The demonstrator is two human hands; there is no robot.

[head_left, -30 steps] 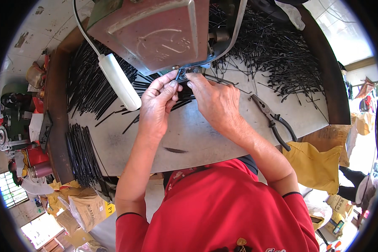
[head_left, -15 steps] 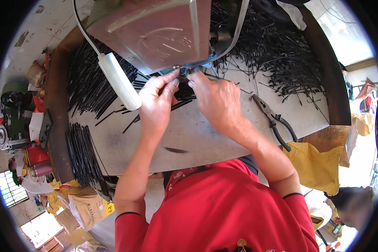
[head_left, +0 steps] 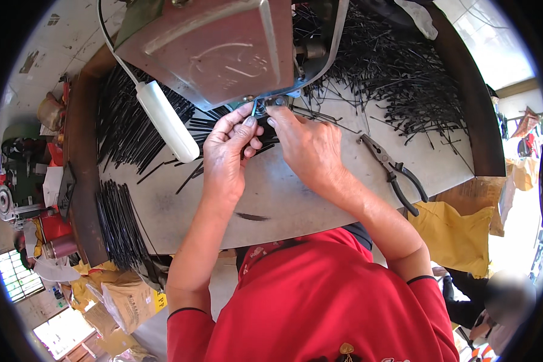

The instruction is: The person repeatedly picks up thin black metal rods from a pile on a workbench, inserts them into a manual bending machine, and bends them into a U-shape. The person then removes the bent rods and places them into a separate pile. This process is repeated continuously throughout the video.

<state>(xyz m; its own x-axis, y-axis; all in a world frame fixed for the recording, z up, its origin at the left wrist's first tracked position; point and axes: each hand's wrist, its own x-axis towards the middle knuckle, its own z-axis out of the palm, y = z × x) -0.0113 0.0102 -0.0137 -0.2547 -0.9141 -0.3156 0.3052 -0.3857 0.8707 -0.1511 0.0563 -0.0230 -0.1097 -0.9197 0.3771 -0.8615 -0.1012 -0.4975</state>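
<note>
My left hand (head_left: 226, 145) is closed in a pinch just under the front edge of a brownish-red metal machine (head_left: 217, 60). A small, thin, shiny piece shows at its thumb and forefinger, too small to name. Close beside it, my right hand (head_left: 314, 145) has its fingers curled in at the small metal parts (head_left: 268, 104) under the machine. What the right fingers grip is hidden by the hand. Several thin black rods (head_left: 332, 119) stick out behind the right hand, and more dark rods lie beneath the left fingers.
A white tube lamp (head_left: 168, 120) hangs left of my hands. Straight black rods (head_left: 133, 127) pile at left, with a bundle (head_left: 120, 223) nearer me. Bent-ended rods (head_left: 398, 78) heap at far right. Black-handled pliers (head_left: 392, 172) lie on the metal tabletop (head_left: 295, 205). Another person (head_left: 464, 295) is at lower right.
My hands stay at the machine, with the left fingertips slightly lower and more of its curled fingers showing. The machine and lamp sit slightly further left in view. The person at lower right has shifted.
</note>
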